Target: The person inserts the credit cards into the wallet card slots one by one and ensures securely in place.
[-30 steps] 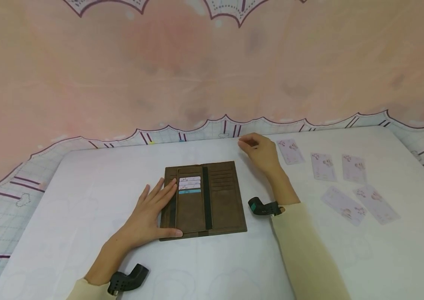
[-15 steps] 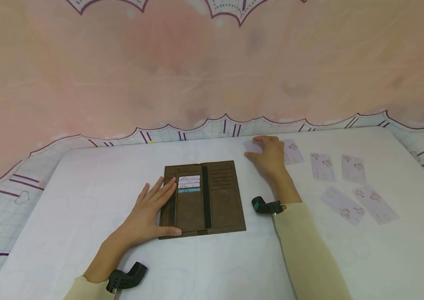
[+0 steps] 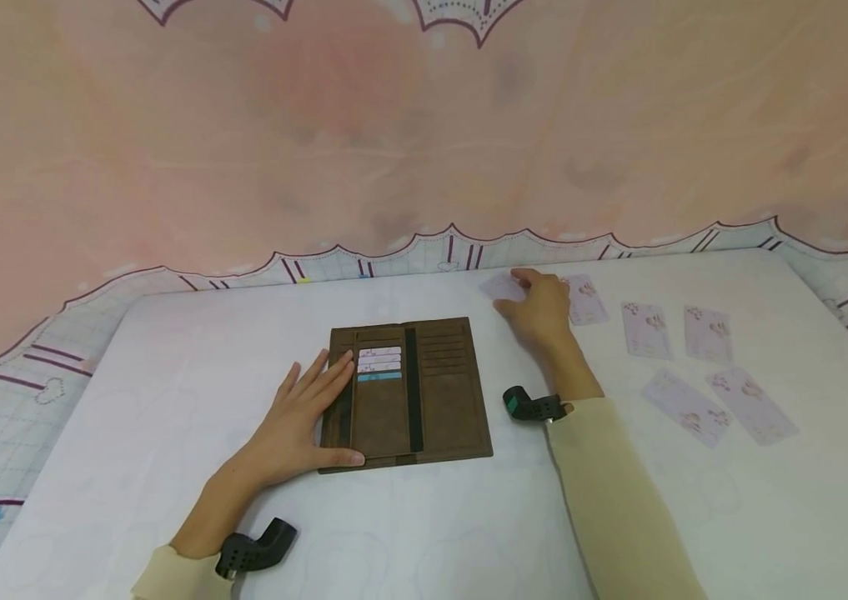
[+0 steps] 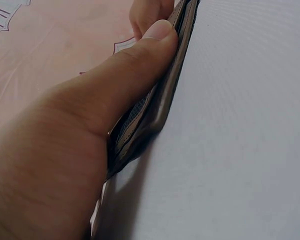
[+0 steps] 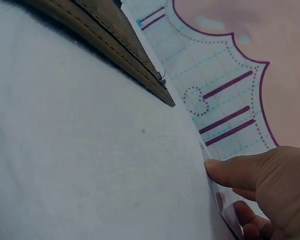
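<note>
A brown wallet point(image 3: 454, 412) lies opened out at the middle of the table, with several cards point(image 3: 378, 360) showing in its left slots. My left hand point(image 3: 292, 425) rests with spread fingers on the wallet's left side, the thumb along its near edge. In the left wrist view, that thumb point(image 4: 150, 45) presses on the layered edge. At the table's far side, my right hand point(image 3: 539, 308) holds a pale printed card point(image 3: 500, 287) by its edges, thumb on the near side. The right wrist view shows the thumb point(image 5: 230, 169) at the card's edge, with curled fingertips beyond it.
Right of my right hand lies a pale card point(image 3: 587, 300). Two more cards, one here point(image 3: 646, 331), lie farther right, and a nearer pair includes a slanted card point(image 3: 754, 408). A patterned cloth point(image 3: 424, 150) hangs behind the white table point(image 3: 228, 333).
My right hand has moved slightly right, and its thumb and fingers have spread apart, bringing the card beside them into view. The left hand stays on the wallet.
</note>
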A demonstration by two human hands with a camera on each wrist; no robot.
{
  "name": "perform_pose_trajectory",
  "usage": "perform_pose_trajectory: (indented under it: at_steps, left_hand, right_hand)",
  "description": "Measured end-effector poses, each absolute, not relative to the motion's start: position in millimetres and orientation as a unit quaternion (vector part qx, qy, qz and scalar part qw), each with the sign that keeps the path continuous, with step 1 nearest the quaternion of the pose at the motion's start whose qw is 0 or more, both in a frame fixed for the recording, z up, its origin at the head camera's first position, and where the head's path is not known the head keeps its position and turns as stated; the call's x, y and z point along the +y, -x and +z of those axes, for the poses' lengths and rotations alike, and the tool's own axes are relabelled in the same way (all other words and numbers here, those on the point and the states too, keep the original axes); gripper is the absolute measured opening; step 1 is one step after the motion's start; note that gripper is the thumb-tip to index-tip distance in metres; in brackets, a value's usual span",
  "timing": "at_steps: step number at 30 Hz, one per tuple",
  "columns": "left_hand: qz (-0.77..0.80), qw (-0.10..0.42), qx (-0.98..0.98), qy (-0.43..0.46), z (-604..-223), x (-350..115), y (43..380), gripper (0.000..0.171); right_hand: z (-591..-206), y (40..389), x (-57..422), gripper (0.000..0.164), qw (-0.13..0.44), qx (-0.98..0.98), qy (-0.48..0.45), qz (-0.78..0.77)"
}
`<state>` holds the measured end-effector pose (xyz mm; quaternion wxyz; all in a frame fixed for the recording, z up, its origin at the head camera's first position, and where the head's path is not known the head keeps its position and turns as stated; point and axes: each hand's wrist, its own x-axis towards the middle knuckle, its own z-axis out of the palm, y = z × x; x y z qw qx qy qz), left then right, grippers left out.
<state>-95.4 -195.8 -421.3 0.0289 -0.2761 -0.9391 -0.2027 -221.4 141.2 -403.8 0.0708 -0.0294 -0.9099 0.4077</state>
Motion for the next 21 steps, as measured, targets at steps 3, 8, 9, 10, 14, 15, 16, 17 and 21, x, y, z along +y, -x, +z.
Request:
perform_pose_trajectory:
  at_steps: [3, 8, 9, 10, 14, 15, 16, 17, 21]
  left_hand:
    - [-0.200, 0.024, -0.941, 0.274, -421.1, -195.8, 95.8, 0.115]
    - [-0.201, 0.029, -0.939, 0.278, -418.9, -196.5, 96.6, 0.115]
    - [-0.201, 0.032, -0.939, 0.279, -418.1, -196.7, 96.9, 0.115]
    - [-0.201, 0.034, -0.938, 0.280, -417.8, -196.9, 97.4, 0.115]
    - [-0.201, 0.027, -0.939, 0.278, -418.1, -196.3, 98.0, 0.115]
    - [-0.201, 0.023, -0.939, 0.276, -418.7, -196.0, 97.8, 0.115]
    - [-0.202, 0.018, -0.940, 0.275, -419.2, -195.8, 97.5, 0.115]
    - [-0.202, 0.015, -0.940, 0.273, -419.5, -195.6, 96.9, 0.115]
    - [-0.205, 0.012, -0.942, 0.267, -419.6, -196.0, 94.6, 0.115]
  right_hand:
    - [-403.7, 222.7, 140.6, 0.056, 0.068, -0.913, 0.030, 0.402]
    - [-400.2, 224.7, 140.2, 0.060, 0.055, -0.920, 0.029, 0.387]
    - [-398.7, 224.9, 140.3, 0.061, 0.054, -0.920, 0.028, 0.386]
    - [-397.4, 224.8, 140.5, 0.061, 0.052, -0.920, 0.027, 0.388]
    - [-394.7, 222.7, 142.8, 0.062, 0.043, -0.916, 0.021, 0.397]
    - [-395.0, 222.0, 143.5, 0.062, 0.042, -0.916, 0.020, 0.399]
    - [-395.5, 221.2, 144.1, 0.062, 0.041, -0.915, 0.019, 0.400]
    - [-396.1, 220.7, 144.5, 0.062, 0.042, -0.916, 0.016, 0.398]
    - [-398.4, 219.6, 145.3, 0.058, 0.051, -0.919, 0.014, 0.392]
